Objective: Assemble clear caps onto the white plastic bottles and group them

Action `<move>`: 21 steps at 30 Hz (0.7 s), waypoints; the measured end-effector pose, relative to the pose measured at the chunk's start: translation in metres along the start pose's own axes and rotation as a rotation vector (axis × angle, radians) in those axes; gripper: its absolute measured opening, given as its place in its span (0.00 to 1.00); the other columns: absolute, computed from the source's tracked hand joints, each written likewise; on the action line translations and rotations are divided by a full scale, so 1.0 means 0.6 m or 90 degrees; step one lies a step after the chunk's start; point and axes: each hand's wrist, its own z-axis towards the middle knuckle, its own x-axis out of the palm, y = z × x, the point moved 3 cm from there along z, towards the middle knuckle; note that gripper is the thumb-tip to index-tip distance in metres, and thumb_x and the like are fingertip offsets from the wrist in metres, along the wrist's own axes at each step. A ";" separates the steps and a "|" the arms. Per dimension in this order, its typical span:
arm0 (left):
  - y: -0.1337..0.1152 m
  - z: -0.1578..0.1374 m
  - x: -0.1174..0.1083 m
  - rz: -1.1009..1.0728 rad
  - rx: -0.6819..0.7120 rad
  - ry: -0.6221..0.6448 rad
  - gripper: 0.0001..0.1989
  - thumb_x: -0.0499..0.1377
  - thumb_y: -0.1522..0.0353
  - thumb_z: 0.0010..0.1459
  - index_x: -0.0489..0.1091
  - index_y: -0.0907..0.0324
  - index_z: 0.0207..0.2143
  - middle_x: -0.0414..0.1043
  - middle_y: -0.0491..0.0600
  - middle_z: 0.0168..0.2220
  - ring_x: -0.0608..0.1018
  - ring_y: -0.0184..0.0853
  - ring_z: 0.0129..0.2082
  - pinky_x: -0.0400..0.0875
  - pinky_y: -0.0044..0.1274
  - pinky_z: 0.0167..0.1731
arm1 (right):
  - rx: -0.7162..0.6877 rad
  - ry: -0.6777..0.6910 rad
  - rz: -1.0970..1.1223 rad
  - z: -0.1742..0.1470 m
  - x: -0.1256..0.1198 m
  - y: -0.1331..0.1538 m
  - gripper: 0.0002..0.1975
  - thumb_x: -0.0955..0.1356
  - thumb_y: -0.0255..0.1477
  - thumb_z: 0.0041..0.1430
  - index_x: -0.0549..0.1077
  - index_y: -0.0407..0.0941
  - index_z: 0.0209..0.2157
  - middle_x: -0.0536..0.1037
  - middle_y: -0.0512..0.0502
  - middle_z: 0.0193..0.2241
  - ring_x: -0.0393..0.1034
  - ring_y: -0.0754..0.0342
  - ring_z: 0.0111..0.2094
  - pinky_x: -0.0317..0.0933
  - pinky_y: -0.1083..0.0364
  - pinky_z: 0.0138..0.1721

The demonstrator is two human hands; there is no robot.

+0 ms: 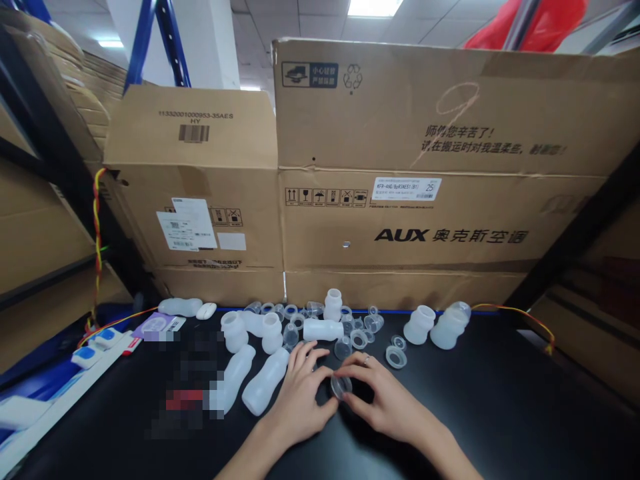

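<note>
Between my two hands, just above the black table, is a small clear round plastic cap (341, 387). My left hand (306, 395) pinches its left edge between thumb and forefinger, with the other fingers spread forward. From the other side, the thumb and fingers of my right hand (383, 395) close on the same cap; a ring shows on one finger. Beside my left hand a translucent white bottle (266, 381) lies on its side, and another bottle (236, 379) lies further left. Ahead of my fingers are a clear cap (343, 348) and a lying bottle (323, 330).
Several caps and rings cluster along the back, around an upright bottle (333, 305). Two bottles (419, 325) stand at the right, near a loose ring (396, 357). A tall cardboard sheet (330, 253) walls the back. A white mouse (206, 311) sits back left.
</note>
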 end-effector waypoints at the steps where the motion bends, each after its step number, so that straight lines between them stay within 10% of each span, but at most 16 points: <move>1: -0.001 0.000 -0.002 0.001 -0.002 -0.004 0.21 0.66 0.71 0.52 0.78 0.51 0.49 0.73 0.52 0.61 0.64 0.55 0.69 0.57 0.57 0.69 | 0.001 -0.001 -0.012 0.000 0.002 -0.002 0.22 0.70 0.26 0.65 0.74 0.53 0.59 0.75 0.44 0.54 0.69 0.45 0.55 0.64 0.43 0.61; 12: -0.012 -0.001 -0.020 -0.003 0.020 -0.009 0.24 0.67 0.64 0.54 0.76 0.46 0.55 0.74 0.49 0.60 0.67 0.53 0.67 0.53 0.55 0.70 | 0.019 0.001 -0.006 -0.004 0.012 -0.019 0.39 0.69 0.27 0.65 0.51 0.53 0.72 0.72 0.43 0.61 0.66 0.44 0.61 0.58 0.39 0.67; 21: -0.018 0.004 -0.007 0.010 -0.011 -0.017 0.18 0.67 0.67 0.54 0.80 0.47 0.49 0.76 0.50 0.58 0.67 0.56 0.67 0.53 0.59 0.69 | 0.028 -0.038 -0.070 0.004 0.001 -0.010 0.09 0.70 0.31 0.66 0.76 0.50 0.48 0.70 0.43 0.53 0.69 0.44 0.54 0.64 0.42 0.60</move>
